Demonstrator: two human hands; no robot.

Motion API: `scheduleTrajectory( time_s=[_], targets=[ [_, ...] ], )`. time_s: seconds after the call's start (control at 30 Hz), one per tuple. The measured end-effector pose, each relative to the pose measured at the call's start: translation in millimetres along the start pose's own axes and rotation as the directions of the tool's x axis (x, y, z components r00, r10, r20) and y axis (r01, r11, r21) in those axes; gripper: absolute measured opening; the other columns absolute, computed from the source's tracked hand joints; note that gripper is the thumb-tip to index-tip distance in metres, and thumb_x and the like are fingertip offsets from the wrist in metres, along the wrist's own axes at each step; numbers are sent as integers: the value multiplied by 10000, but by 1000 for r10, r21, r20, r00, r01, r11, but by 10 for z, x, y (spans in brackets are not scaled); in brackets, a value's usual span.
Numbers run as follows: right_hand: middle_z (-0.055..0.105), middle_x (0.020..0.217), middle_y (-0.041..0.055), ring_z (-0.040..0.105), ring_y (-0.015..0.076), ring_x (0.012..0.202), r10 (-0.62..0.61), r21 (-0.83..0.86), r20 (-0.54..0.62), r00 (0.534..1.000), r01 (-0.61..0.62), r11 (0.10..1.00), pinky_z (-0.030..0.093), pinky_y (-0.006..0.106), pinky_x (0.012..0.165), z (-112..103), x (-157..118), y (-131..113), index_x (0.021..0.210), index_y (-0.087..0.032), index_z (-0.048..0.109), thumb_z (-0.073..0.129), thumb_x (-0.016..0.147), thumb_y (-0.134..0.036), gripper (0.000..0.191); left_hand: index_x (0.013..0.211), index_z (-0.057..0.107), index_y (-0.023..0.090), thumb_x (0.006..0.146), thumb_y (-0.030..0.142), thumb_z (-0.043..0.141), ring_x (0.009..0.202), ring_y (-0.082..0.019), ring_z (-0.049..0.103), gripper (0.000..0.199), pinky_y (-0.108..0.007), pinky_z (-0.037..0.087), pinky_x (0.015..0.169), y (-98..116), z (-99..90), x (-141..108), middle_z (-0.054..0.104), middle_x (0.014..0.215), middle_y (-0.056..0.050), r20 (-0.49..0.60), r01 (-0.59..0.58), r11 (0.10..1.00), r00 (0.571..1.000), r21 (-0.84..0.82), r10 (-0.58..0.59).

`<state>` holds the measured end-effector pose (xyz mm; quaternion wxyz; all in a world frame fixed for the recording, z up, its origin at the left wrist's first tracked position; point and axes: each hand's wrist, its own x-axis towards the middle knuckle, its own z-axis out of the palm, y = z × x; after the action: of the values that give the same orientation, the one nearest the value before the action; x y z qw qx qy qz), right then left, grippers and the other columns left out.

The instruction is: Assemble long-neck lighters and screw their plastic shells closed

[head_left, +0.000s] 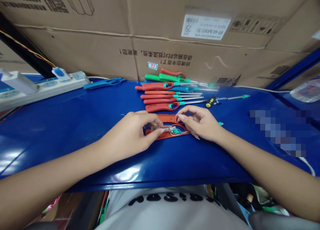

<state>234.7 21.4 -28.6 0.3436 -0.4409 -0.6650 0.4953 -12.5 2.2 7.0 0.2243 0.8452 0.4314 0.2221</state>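
Observation:
An orange lighter shell in two halves lies on the blue table; the upper half (166,118) is behind the lower half (163,135). My left hand (140,128) pinches a small clear plastic piece, like a lighter's fuel tank (165,127), over the lower half. Beside it are a green trigger (178,130) and thin white wires. My right hand (202,123) has its fingers curled at the shell's right end, which partly hides what they grip. A green tip (220,123) shows beyond that hand.
Behind the hands lies a row of long-necked lighters (162,106), red, orange, green and blue. A yellow-black screwdriver (210,102) and a loose metal lighter tube (235,97) are to their right. At left are blue shell pieces (105,83) and a power strip (57,87). Cardboard (100,47) stands behind.

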Motion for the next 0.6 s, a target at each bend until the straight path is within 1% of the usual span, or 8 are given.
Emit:
scheduleTrajectory(
  time_s=[0.1, 0.2, 0.37, 0.53, 0.6],
  targets=[
    [447, 406, -110, 363, 67, 264, 4, 22, 3, 1000, -4, 1000, 259, 194, 304, -1, 9, -19, 936, -193, 584, 620, 937, -424, 234, 939, 725, 243, 916, 299, 637, 922, -197, 668, 107, -314, 494, 767, -15, 13, -12, 747, 914, 17, 75, -37, 993, 997, 110, 29],
    [433, 408, -116, 348, 56, 272, 0, 37, 8, 1000, 0, 999, 243, 197, 319, 1, 12, -28, 922, -189, 589, 639, 927, -418, 235, 915, 720, 238, 925, 303, 622, 976, -215, 652, 117, -344, 488, 821, -32, 26, -18, 731, 960, 3, 125, -77, 984, 990, 161, 57],
    [429, 425, -119, 340, 52, 291, 6, 51, 10, 1000, -6, 999, 237, 206, 331, 8, 14, -34, 923, -185, 592, 649, 920, -411, 233, 945, 728, 236, 960, 328, 592, 893, -195, 672, 164, -317, 487, 743, -20, -10, -35, 729, 963, -2, 191, -43, 985, 981, 166, 11],
    [424, 454, -112, 334, 56, 324, 4, 54, 16, 1000, -5, 999, 232, 214, 350, 12, 6, -51, 919, -189, 596, 646, 919, -400, 216, 1006, 739, 268, 983, 315, 569, 923, -196, 687, 178, -319, 500, 772, -20, -36, -33, 738, 1018, 16, 213, -73, 978, 977, 197, 30],
    [423, 468, -108, 331, 57, 338, 3, 55, 13, 1000, -4, 998, 232, 216, 359, 14, 5, -48, 913, -193, 597, 645, 919, -402, 214, 1010, 740, 286, 971, 303, 588, 932, -201, 691, 158, -327, 502, 789, -23, -36, -36, 743, 1024, 29, 224, -67, 973, 974, 223, 16]
  ],
)
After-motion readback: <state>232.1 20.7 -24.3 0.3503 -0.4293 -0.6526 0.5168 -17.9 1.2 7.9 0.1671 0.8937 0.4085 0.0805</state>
